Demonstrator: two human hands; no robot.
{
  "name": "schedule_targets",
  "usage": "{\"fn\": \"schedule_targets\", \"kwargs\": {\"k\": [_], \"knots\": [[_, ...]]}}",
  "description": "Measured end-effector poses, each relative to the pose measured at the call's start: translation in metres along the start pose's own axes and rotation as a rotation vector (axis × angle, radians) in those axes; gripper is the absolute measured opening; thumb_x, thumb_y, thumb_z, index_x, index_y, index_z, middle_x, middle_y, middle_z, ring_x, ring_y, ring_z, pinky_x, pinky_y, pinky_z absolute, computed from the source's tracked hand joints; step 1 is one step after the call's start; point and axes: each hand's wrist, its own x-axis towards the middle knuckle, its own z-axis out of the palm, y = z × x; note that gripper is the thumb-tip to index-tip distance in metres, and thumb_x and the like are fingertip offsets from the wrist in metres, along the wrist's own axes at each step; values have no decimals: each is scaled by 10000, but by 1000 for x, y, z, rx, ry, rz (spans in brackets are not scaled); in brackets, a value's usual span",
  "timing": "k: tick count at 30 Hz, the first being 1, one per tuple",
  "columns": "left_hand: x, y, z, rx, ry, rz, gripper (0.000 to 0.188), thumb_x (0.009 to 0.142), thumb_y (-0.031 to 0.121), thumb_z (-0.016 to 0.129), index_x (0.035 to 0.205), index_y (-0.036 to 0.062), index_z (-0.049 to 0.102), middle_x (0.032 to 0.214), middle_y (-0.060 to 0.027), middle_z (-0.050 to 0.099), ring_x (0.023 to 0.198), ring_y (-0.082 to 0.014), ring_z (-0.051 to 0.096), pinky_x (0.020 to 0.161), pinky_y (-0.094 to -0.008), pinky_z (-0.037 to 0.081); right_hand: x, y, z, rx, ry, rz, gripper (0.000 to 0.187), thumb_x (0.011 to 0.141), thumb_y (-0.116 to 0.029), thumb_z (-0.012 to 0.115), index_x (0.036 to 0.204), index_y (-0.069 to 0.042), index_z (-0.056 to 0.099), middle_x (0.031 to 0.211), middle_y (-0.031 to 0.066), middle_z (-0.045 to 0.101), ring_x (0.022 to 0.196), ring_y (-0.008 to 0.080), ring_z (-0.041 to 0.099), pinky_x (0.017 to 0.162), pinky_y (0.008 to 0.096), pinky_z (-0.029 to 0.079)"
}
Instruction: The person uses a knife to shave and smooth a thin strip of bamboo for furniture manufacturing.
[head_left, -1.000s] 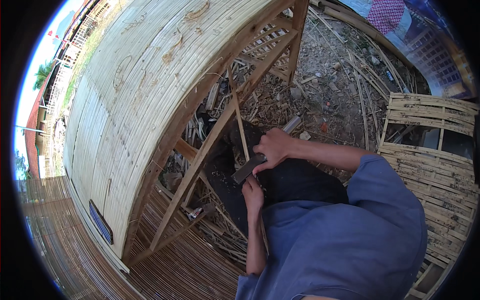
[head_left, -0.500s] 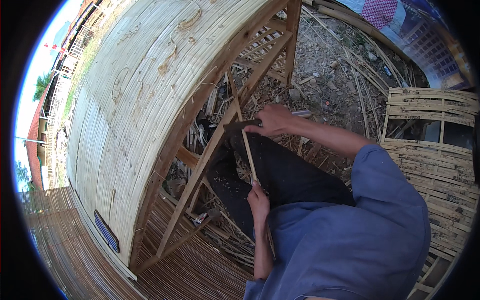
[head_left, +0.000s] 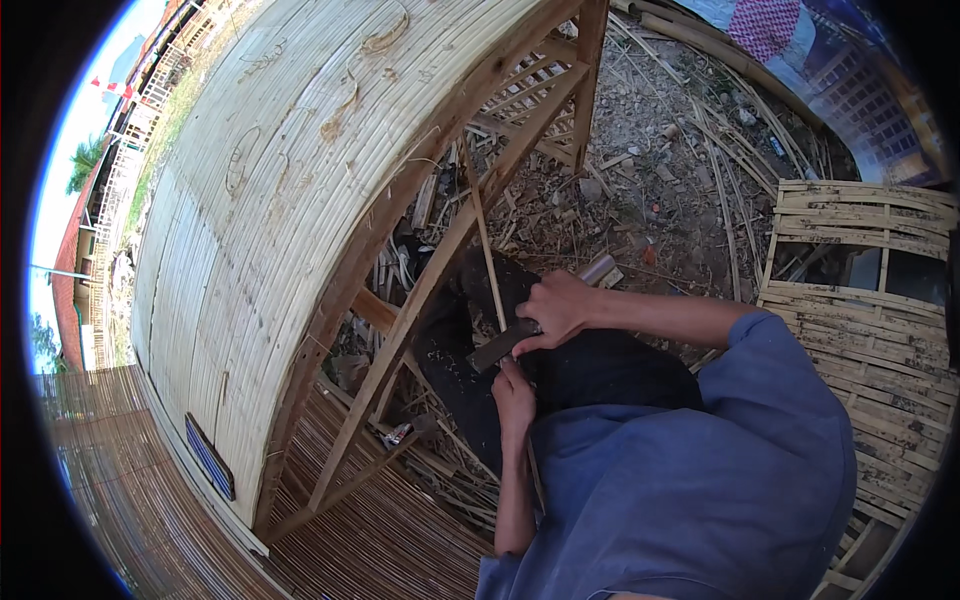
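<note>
My right hand [head_left: 562, 308] is closed around a knife with a broad dark blade [head_left: 494, 349]; a pale, tube-like handle end [head_left: 598, 268] sticks out behind the fist. The blade lies across a long thin bamboo strip [head_left: 488, 250], just above my left hand [head_left: 514, 398]. That left hand pinches the strip over my lap. From there the strip runs up to the wooden frame at its far end, and its near end passes down beside my left forearm. Dark trousers [head_left: 610, 375] lie beneath both hands.
A curved bamboo-slat panel [head_left: 270, 190] on a wooden frame [head_left: 405, 320] rises close on my left. Woven bamboo lattice [head_left: 850, 340] stands at the right. Bamboo offcuts and shavings litter the ground [head_left: 640, 200]. A slatted mat [head_left: 390, 530] lies at lower left.
My right hand has drawn the knife down along the strip toward me, from near the wooden brace to just above my left hand. The left hand has hardly moved.
</note>
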Motion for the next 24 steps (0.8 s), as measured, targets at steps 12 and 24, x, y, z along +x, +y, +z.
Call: {"fn": "schedule_targets", "kwargs": {"k": [12, 24], "knots": [[-6, 8, 5, -6, 30, 24, 590, 996, 407, 271, 654, -36, 459, 515, -67, 443, 491, -168, 448, 488, -360, 365, 26, 36, -33, -282, -67, -327, 659, 784, -688, 470, 634, -68, 634, 514, 159, 563, 541, 352, 606, 535, 424, 500], [-1, 30, 11, 122, -29, 40, 557, 991, 351, 277, 761, -89, 530, 549, -197, 487, 520, -287, 512, 521, -424, 365, 29, 54, -26, 14, 135, 185, 720, 821, -685, 416, 661, -21, 646, 527, 188, 563, 578, 361, 619, 557, 423, 496]]}}
